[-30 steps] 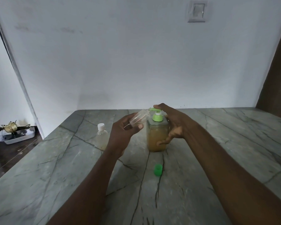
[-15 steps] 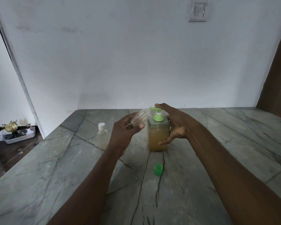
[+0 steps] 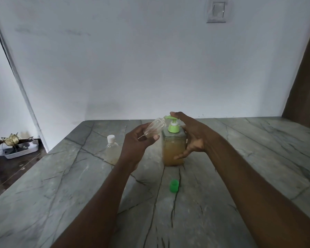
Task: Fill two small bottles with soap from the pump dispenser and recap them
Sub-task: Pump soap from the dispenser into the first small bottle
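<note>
"On the grey stone table (image 3: 61,176), what stood in front of you?"

"The pump dispenser (image 3: 173,151), upright, its clear body holding amber soap. My right hand (image 3: 193,136) was over it with the fingers loose and uncurled. The forefinger lay on the green pump head (image 3: 172,119), and the thumb sat low against the dispenser's side."

"And the other hand?"

"My left hand (image 3: 138,143) gripped the uncapped small bottle (image 3: 154,127) round its lower end. It was tilted, with its mouth raised to the tip of the spout. I could see nothing inside it."

"Where was its cap?"

"A green cap (image 3: 174,185) lay on the table, nearer me than the dispenser and apart from it."

"And the second one?"

"The second small bottle (image 3: 112,149) stood upright to the left of the dispenser, just beyond my left wrist. Its white cap was on. It held something pale yellow, though I couldn't tell how much."
</note>
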